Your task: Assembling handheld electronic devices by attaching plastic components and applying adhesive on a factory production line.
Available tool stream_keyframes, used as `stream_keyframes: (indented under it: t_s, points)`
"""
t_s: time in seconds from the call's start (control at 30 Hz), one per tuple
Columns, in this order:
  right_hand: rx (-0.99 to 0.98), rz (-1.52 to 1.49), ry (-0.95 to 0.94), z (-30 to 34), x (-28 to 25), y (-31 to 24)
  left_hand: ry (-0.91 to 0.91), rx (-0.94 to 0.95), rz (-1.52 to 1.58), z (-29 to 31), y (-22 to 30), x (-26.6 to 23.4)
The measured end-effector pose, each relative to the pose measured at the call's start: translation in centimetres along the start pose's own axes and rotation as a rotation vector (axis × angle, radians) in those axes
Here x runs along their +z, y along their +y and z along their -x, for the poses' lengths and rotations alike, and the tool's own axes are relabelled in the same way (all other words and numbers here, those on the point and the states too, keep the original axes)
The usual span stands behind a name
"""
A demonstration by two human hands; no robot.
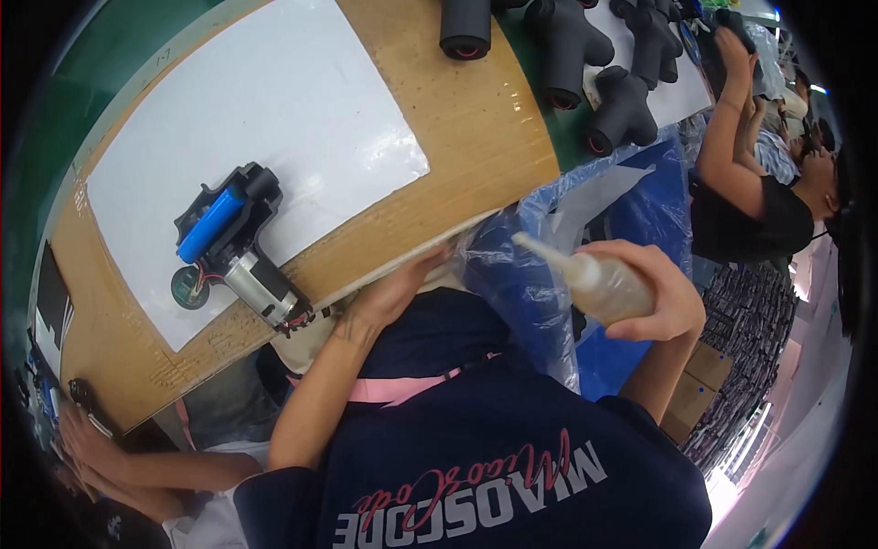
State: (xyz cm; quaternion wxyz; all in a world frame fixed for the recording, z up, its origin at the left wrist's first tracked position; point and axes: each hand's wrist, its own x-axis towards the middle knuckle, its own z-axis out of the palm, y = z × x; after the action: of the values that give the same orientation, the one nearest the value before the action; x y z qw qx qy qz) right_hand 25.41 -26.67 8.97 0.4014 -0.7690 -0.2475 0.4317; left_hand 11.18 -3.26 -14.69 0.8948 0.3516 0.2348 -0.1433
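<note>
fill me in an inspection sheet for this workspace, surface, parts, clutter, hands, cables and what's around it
surface: tan board, scuffed and marked, with a white sheet on it
job's things: open black housing with a blue cylinder; silver motor at its near end; round green circuit board beside them
clutter: several dark housings at upper right; clear plastic beside the board
grips: right grip around a squeeze bottle, nozzle toward the board; left grip by the board's near edge, contact unclear
cables: thin red wires near the circuit board
surroundings: co-worker at right, another's hands at lower left; brown boxes at right
</note>
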Motion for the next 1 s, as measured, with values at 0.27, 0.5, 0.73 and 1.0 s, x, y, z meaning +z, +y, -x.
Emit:
stream_keyframes:
  t_s: [0.27, 0.5, 0.73, 1.0]
  points:
    - [0.142, 0.502, -0.053, -0.4, 2.7, -1.7, -0.325, -0.158, 0.574, 4.3, 2.0, 1.4]
    - [0.234, 0.614, -0.064, -1.1, 4.2, -2.9, -0.110, 0.034, -0.126, 2.9, 1.1, 3.2]
    - [0.268, 0.659, -0.059, -1.7, 4.9, -3.5, 0.088, 0.073, 0.105, 2.5, 0.6, 4.9]
    - [0.288, 0.806, -0.020, -2.0, 6.4, -4.9, 0.371, 0.035, 0.282, 1.8, 1.2, 6.5]
